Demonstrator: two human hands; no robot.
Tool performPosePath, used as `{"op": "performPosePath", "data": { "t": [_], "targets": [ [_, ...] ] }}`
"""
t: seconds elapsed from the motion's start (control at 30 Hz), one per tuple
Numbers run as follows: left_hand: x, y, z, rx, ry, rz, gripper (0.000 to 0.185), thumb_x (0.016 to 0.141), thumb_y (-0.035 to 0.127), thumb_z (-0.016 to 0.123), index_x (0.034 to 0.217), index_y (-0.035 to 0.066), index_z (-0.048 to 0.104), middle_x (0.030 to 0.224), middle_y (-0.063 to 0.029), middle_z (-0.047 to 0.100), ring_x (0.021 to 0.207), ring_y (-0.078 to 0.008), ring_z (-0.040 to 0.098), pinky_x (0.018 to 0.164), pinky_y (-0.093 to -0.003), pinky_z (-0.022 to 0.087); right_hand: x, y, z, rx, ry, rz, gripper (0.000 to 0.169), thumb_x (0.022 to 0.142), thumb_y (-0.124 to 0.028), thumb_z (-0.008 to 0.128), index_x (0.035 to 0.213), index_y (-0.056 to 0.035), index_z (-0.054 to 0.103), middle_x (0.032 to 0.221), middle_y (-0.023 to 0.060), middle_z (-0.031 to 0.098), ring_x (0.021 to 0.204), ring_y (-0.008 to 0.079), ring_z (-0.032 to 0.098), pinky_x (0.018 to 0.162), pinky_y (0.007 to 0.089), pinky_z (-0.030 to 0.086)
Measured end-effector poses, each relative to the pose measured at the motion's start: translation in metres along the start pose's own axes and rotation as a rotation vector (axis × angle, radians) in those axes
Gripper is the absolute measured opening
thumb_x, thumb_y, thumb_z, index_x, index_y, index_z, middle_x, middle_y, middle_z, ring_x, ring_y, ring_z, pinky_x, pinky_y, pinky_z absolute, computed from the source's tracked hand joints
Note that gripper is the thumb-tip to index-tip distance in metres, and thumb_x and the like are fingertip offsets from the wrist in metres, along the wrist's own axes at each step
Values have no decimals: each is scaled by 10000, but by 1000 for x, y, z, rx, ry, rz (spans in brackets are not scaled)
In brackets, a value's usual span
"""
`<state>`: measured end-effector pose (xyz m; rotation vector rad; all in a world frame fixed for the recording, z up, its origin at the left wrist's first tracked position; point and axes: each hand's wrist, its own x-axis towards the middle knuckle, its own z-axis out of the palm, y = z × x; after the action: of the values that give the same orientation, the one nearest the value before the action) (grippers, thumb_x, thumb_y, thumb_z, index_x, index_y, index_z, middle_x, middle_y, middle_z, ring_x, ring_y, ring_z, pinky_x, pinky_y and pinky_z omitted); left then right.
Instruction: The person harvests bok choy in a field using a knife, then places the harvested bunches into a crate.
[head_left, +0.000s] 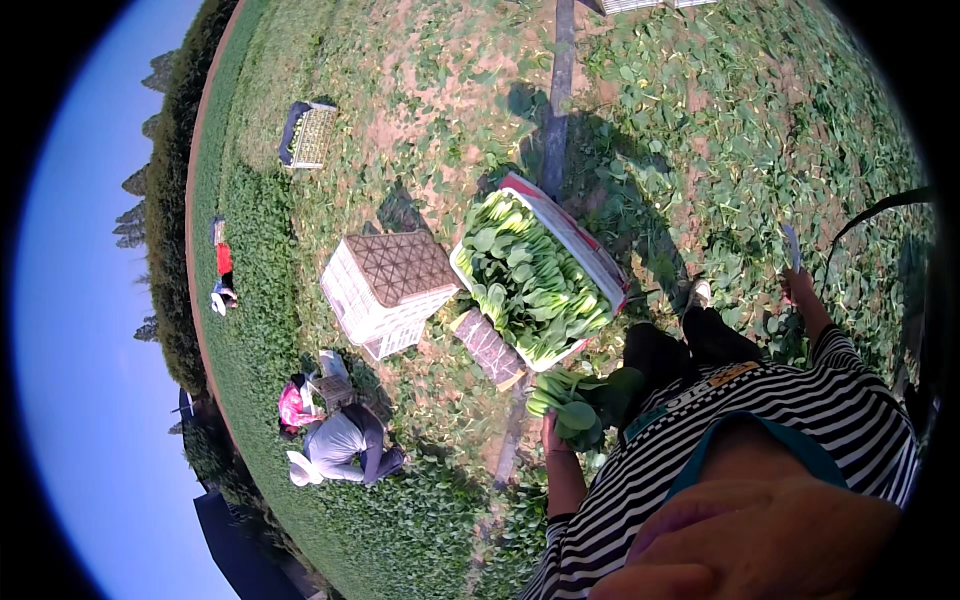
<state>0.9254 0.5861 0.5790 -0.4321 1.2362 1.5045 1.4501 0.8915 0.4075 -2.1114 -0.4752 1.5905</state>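
Note:
My left hand (553, 435) grips a bunch of pak choi (574, 401), with its pale stalks pointing away from me and its dark leaves towards my trousers. Out to my right side, my right hand (798, 285) is closed around the handle of a knife (793, 247) whose pale blade sticks out. Before me stands a white plastic crate (551, 201) with red along its edge. Rows of pak choi (525, 274) fill it, packed close together. The held bunch is just outside the crate's near corner.
A brown roll bound with white cord (489, 349) lies beside the crate. White lattice crates (386, 292) stand stacked beyond it. Two people (341, 442) bend over the crop at the left. Another loaded crate (311, 135) sits farther off. A dark strip (559, 97) crosses the leaf-strewn ground.

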Motion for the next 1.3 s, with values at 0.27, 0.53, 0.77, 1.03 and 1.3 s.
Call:
{"op": "performPosePath", "data": {
  "t": [0.27,0.53,0.77,1.03,1.3],
  "targets": [
    [-14,6,47,34,252,126,378,791,261,593,1084,36,515,994,-90,586,882,-219,573,784,-363,477,-9,-13,50,-218,-230,172,215,815,-184,559,886,-80,385,543,46,429,380,159,440,310,316,368],
    [60,28,57,-41,218,58,420,791,288,604,1080,-3,513,1006,-108,586,896,-225,572,799,-362,470,-4,-83,87,-340,-149,79,244,801,-239,575,896,-56,445,568,74,495,391,172,478,339,327,423],
    [138,85,108,-78,5,76,457,813,315,575,1129,-3,489,1037,-132,575,925,-265,565,815,-374,462,10,-163,135,-178,-110,63,220,797,-191,577,856,-57,411,539,63,448,385,155,442,321,324,399],
    [198,135,139,-2,93,30,478,783,316,600,1136,14,488,1062,-124,564,961,-267,549,836,-379,446,13,-237,228,-330,-220,-56,298,811,-241,580,943,-49,393,624,72,484,400,168,471,337,310,413],
    [218,126,212,-184,85,44,530,737,303,661,1141,11,483,1060,-111,568,955,-247,554,860,-370,437,150,-284,199,-532,-193,50,262,806,-240,583,884,-41,432,556,65,459,393,167,452,326,298,348]
  ]
}}
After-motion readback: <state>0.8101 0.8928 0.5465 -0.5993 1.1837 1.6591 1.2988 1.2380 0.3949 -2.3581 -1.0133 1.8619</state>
